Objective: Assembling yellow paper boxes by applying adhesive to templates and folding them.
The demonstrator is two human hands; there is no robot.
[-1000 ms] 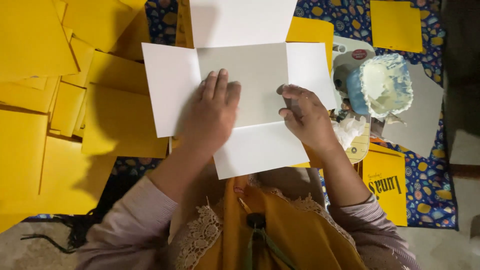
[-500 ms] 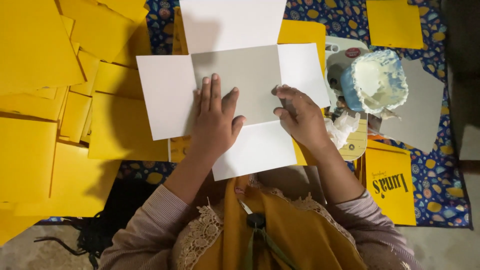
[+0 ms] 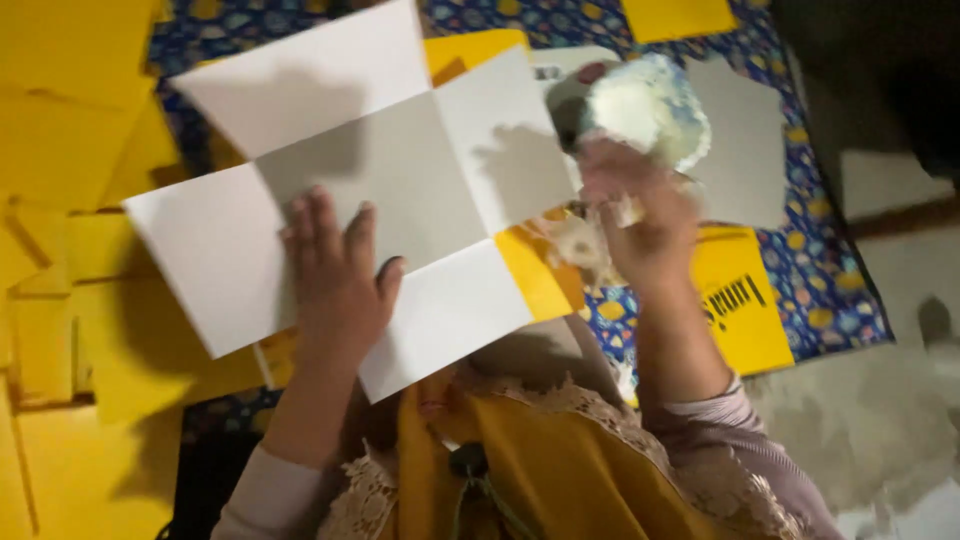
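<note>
A cross-shaped sheet of white card [image 3: 400,190] with a grey middle panel lies unfolded on yellow sheets. My left hand [image 3: 340,280] presses flat on its lower middle, fingers spread. My right hand [image 3: 640,215] is off the card to the right, raised and blurred, its fingers right at the near rim of a round bowl of white paste [image 3: 645,105]. The blur hides whether the fingers grip anything. A crumpled whitish scrap [image 3: 580,250] lies just left of that hand.
Stacks of yellow paper [image 3: 70,250] cover the left side. A blue patterned cloth [image 3: 830,270] lies underneath, with a yellow printed sheet [image 3: 740,300], a grey card piece [image 3: 740,140] and another yellow sheet [image 3: 680,15] to the right. Bare floor [image 3: 870,420] shows at lower right.
My right hand has left the card and moved right and up to the paste bowl. The view has tilted and closed in. My left hand stays pressed on the card.
</note>
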